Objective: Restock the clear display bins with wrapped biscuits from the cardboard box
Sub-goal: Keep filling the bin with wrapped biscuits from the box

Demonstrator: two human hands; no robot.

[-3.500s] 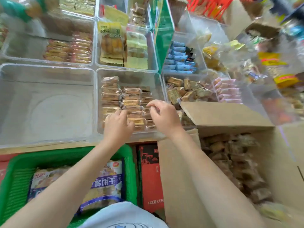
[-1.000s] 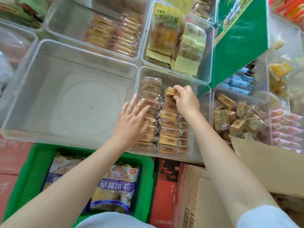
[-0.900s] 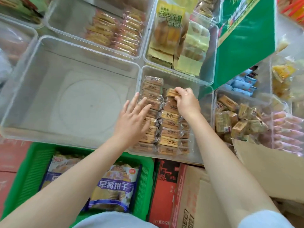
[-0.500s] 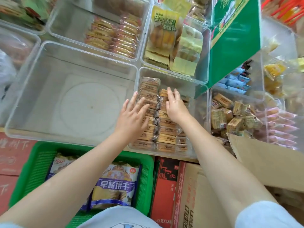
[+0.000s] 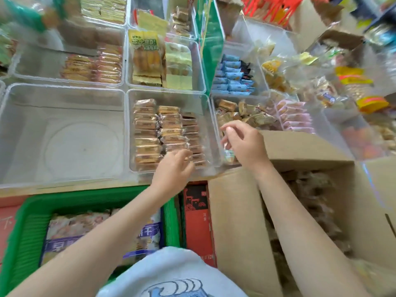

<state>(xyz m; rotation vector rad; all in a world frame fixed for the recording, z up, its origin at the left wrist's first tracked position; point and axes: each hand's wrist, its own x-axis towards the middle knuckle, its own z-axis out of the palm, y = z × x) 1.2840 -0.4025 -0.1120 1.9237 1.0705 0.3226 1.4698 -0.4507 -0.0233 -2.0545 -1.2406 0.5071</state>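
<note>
Both hands have left the biscuit rows in the clear bin (image 5: 171, 97); the left hand (image 5: 174, 168) and right hand (image 5: 244, 142) are now empty with loose fingers, so the cardboard box (image 5: 240, 211) is likely next.

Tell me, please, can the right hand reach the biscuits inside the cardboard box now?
Probably yes. The right hand is empty and hovers near the cardboard box, whose flaps are open, so nothing covers the biscuits inside.

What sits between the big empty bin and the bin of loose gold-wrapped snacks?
In the head view, the clear bin holding rows of wrapped biscuits sits between the empty bin and that snack bin.
</note>
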